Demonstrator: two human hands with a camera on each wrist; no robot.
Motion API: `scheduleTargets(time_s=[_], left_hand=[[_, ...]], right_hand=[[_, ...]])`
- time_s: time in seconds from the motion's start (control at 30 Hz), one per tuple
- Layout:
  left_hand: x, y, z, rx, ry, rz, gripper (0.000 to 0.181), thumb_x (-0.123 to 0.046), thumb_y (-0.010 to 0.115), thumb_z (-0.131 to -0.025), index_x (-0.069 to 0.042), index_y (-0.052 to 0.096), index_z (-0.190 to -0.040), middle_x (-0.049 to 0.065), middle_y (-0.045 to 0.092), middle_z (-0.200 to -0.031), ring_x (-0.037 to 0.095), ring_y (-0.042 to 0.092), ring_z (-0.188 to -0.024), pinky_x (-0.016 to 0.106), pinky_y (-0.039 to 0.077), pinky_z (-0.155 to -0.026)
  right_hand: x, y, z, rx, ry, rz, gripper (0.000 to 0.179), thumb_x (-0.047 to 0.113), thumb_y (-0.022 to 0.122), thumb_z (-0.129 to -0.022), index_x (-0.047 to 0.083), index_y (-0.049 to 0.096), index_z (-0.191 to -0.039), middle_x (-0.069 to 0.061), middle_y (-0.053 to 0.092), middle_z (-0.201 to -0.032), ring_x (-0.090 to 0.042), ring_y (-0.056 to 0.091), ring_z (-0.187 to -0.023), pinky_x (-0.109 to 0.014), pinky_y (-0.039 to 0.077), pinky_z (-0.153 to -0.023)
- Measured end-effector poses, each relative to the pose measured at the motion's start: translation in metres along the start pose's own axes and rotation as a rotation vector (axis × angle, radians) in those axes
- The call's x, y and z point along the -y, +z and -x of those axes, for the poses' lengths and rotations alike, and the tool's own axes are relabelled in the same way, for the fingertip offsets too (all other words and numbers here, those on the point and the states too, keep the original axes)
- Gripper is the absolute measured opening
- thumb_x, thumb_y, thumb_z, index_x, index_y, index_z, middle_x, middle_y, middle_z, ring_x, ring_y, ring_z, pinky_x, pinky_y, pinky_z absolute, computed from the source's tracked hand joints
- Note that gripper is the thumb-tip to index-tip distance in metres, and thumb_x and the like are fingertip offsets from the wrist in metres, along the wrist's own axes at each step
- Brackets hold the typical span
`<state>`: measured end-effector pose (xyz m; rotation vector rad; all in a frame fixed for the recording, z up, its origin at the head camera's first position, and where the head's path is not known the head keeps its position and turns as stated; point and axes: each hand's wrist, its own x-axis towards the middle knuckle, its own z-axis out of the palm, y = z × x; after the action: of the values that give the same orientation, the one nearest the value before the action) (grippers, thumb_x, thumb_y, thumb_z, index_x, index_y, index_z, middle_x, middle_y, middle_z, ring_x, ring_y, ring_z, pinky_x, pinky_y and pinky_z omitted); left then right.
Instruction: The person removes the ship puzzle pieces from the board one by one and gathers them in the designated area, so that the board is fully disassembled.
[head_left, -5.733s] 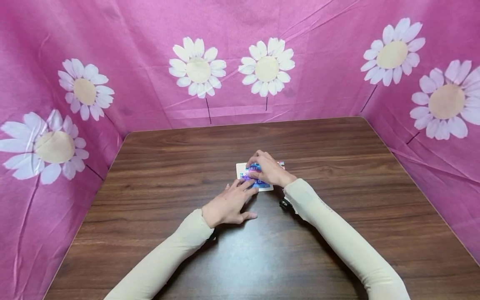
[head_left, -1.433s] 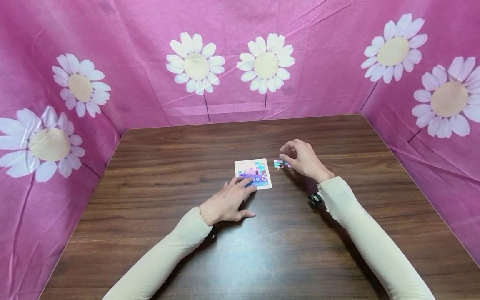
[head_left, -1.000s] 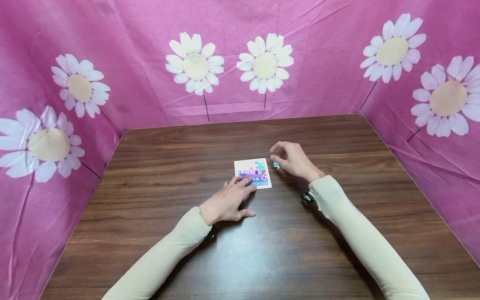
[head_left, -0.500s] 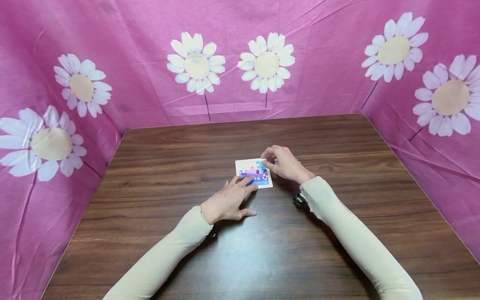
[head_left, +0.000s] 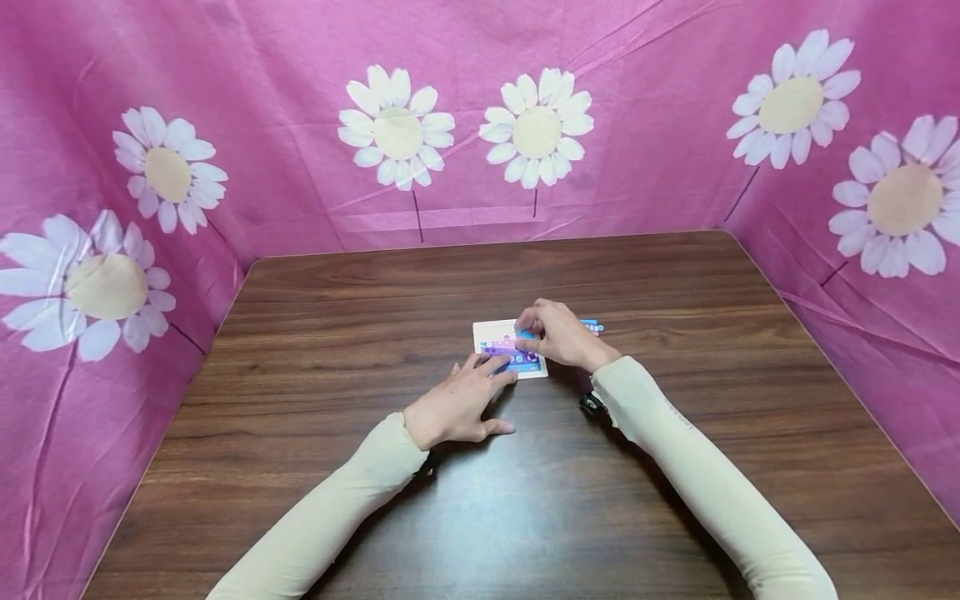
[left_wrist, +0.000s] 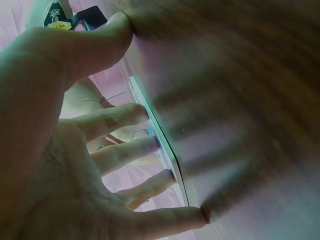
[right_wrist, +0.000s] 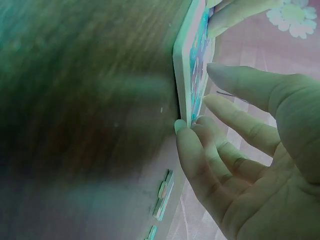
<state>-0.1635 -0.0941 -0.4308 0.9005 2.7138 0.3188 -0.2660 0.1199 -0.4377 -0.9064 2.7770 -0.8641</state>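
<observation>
A small square picture puzzle board (head_left: 487,329), white-bordered with a purple and blue picture, lies flat near the middle of the table. My left hand (head_left: 456,406) rests its spread, straight fingertips on the board's lower left part; the thumb touches the table beside it. Over the upper right part, my right hand (head_left: 561,336) touches the board with slightly bent fingers and thumb. In the right wrist view its thumb and index tips are apart at the picture, and another finger meets the board's edge. Its palm hides part of the picture. No loose piece shows between its fingers.
Behind the right hand lies a blue puzzle piece (head_left: 592,326). Loose thin pieces (right_wrist: 164,195) also show on the table in the right wrist view. The brown wooden table (head_left: 337,308) is enclosed by a pink cloth (head_left: 285,150) with daisies.
My right hand has moved left from the loose pieces onto the board's upper right, uncovering a blue piece on the right. The left hand stays on the board.
</observation>
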Motion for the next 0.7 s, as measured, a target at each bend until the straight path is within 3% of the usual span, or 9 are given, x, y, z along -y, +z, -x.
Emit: scheduleTargets(time_s=[0.47, 0.7], left_hand=[[0.0001, -0.0001, -0.0005, -0.024, 0.022, -0.029, 0.076, -0.053, 0.074, -0.093, -0.017, 0.049, -0.155, 0.009, 0.036, -0.168, 0.037, 0.035, -0.152, 0.07, 0.044, -0.111], [0.0023, 0.0007, 0.0001, -0.02, 0.015, -0.031, 0.076, -0.054, 0.073, -0.094, -0.018, 0.047, -0.156, 0.008, 0.035, -0.169, 0.037, 0.034, -0.152, 0.069, 0.044, -0.11]], right_hand=[[0.0006, 0.0009, -0.0024, 0.024, 0.054, 0.013, 0.024, 0.02, 0.081, -0.092, 0.005, 0.08, -0.11, -0.013, 0.066, -0.106, -0.028, 0.062, -0.097, -0.046, 0.054, -0.089], [0.001, 0.0037, -0.0039, 0.022, 0.066, 0.021, 0.025, 0.023, 0.081, -0.093, 0.007, 0.079, -0.111, -0.011, 0.059, -0.118, -0.024, 0.058, -0.093, -0.041, 0.049, -0.084]])
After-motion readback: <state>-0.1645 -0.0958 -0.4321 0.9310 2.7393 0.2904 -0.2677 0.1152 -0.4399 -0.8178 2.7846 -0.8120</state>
